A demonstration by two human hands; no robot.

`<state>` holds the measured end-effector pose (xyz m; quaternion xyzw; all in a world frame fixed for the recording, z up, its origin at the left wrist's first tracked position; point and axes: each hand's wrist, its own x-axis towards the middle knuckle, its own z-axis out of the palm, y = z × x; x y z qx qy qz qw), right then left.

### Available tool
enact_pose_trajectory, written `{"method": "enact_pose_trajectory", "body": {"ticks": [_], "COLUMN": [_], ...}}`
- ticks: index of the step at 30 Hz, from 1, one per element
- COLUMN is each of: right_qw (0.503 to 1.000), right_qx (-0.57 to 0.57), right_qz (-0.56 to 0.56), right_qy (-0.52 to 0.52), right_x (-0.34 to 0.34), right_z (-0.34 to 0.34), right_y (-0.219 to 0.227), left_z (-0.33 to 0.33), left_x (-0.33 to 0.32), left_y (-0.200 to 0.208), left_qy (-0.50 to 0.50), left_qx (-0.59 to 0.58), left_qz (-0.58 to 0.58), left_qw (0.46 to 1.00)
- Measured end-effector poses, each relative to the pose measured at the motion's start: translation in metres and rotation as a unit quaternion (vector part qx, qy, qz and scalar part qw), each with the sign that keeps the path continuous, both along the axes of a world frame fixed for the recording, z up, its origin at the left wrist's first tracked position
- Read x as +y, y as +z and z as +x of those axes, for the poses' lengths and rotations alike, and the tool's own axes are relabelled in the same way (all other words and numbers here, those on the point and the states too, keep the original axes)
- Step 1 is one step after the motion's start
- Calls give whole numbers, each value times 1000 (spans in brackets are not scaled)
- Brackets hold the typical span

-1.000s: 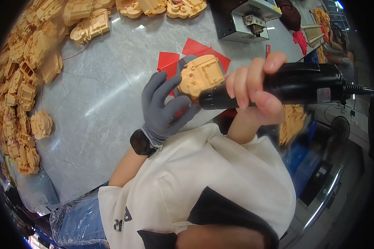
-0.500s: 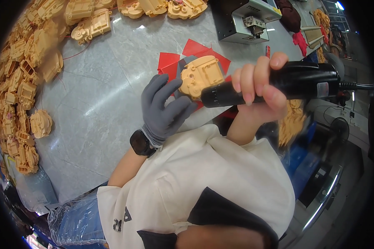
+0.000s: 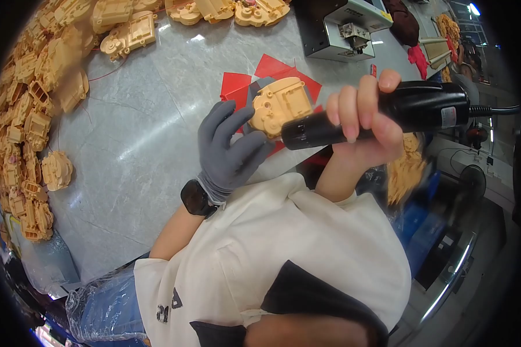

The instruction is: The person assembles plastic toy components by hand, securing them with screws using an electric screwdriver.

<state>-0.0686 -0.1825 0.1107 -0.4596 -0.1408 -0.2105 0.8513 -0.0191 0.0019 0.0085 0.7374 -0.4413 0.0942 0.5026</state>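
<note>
A tan plastic housing [image 3: 286, 104] rests on a dark grey support [image 3: 257, 88] at the near edge of the table. My left hand [image 3: 228, 144], in a grey glove, closes its fingers on the housing's left and lower rim. In my bare right hand [image 3: 367, 115] is a black corded electric screwdriver [image 3: 425, 107], held nearly level with the fingers wrapped round its body. Its front end lies just over the lower right side of the housing. The tool's tip is hidden, so contact with the housing cannot be seen.
Red sheets [image 3: 235, 88] lie around the support on the grey table [image 3: 139, 139]. Many similar tan housings [image 3: 37, 118] are heaped along the left and far side, one single housing [image 3: 57, 171] nearer me. A black and silver machine [image 3: 336, 32] stands at the far right.
The rear of the screwdriver has shifted slightly left and down with my right hand. My left hand and the housing stay nearly still.
</note>
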Motion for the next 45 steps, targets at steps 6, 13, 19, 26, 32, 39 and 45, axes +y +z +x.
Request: {"method": "enact_pose_trajectory", "body": {"ticks": [6, 13, 19, 26, 32, 39, 45], "right_qw": [1000, 1000, 1000, 1000, 1000, 998, 999], "right_qx": [3, 1, 6, 4, 9, 32, 23], "right_qz": [-7, -2, 2, 1, -10, -5, -22], "right_qy": [1, 12, 6, 1, -6, -45, -39], "right_x": [-1, 0, 1, 0, 2, 10, 12], "right_z": [0, 1, 0, 1, 2, -2, -4], "right_y": [-1, -1, -2, -1, -4, 1, 1], "left_z": [1, 0, 0, 0, 0, 0, 0], "left_x": [-1, 0, -1, -1, 0, -2, -2], "left_y": [-1, -1, -1, 0, 0, 0, -2], "left_qy": [-4, -10, -10, -7, -3, -9, -20], "left_qx": [6, 9, 10, 9, 13, -1, -16], "left_qz": [-7, 0, -10, -6, 3, 2, 1], "left_qw": [1000, 1000, 1000, 1000, 1000, 1000, 1000]}}
